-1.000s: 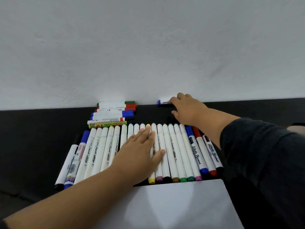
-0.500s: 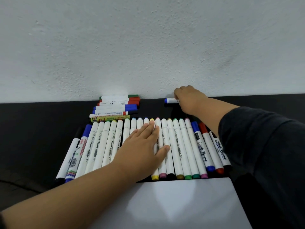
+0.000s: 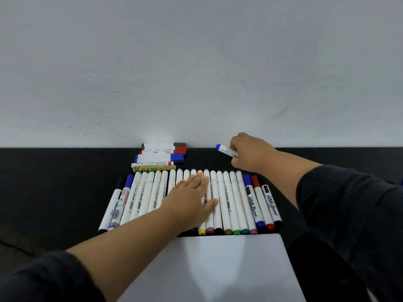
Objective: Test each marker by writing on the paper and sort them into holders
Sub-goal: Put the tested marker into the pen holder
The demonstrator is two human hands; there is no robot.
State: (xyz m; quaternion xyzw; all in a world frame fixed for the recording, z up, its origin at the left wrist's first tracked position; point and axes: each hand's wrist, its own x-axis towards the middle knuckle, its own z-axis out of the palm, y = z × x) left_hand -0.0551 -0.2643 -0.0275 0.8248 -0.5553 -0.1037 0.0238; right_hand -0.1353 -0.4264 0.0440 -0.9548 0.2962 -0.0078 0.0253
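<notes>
A black table (image 3: 54, 192) meets a white wall (image 3: 196, 62); a sheet of white paper (image 3: 218, 269) lies at the near edge. Just beyond the paper, a row of markers (image 3: 226, 199) lies side by side, barrels pointing toward the wall. About twenty are countable: at the left end one with a black cap and one with a blue cap; then a run of white barrels whose near ends are yellow, pink, black, olive, two green and pink where visible; at the right end three whiteboard markers (image 3: 261, 205) capped blue, red and black. The part of the row under the forearm is hidden, so the count is approximate. Behind the row, against the wall, a stack of about six markers (image 3: 161, 155) lies crosswise, caps green, red, blue and one yellow-green barrel nearest the row. No holder can be made out, so nothing is seen inside a container. The left hand (image 3: 192, 199) rests flat on the middle of the row, fingers straight and together, gripping nothing. The right hand (image 3: 248, 154) is curled round a white marker with a blue end (image 3: 224, 150), raised near the wall, to the right of the stack and apart from the row. Both arms wear dark sleeves (image 3: 349, 214).
</notes>
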